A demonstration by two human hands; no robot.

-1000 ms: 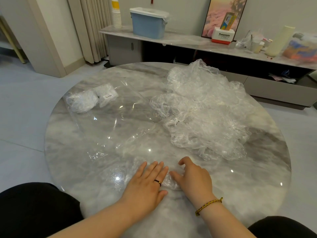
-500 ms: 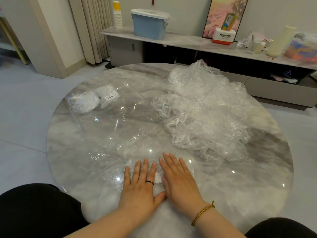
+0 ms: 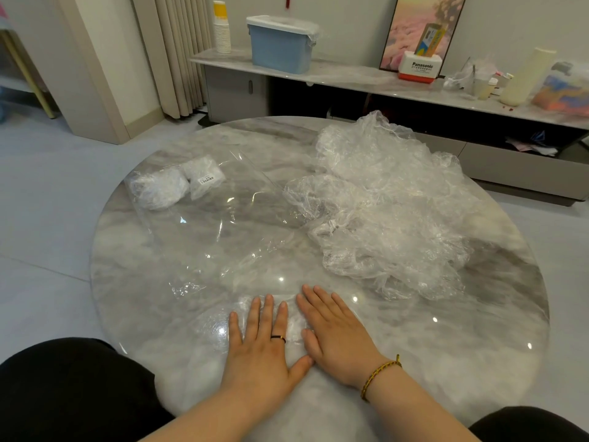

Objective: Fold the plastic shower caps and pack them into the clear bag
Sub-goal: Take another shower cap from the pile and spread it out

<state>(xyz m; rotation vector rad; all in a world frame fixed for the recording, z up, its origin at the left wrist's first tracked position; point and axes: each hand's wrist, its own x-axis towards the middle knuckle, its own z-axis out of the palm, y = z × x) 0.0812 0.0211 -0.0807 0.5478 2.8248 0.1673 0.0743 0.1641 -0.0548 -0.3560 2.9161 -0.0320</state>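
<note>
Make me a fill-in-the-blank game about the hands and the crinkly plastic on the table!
1. The left hand and the right hand both press ____ on one shower cap.
2. The left hand wears a black ____ on one finger.
3. The big pile of loose shower caps lies on the ____ side of the table.
4. The table is ____ in shape.
Missing words: flat; ring; right; round.
</note>
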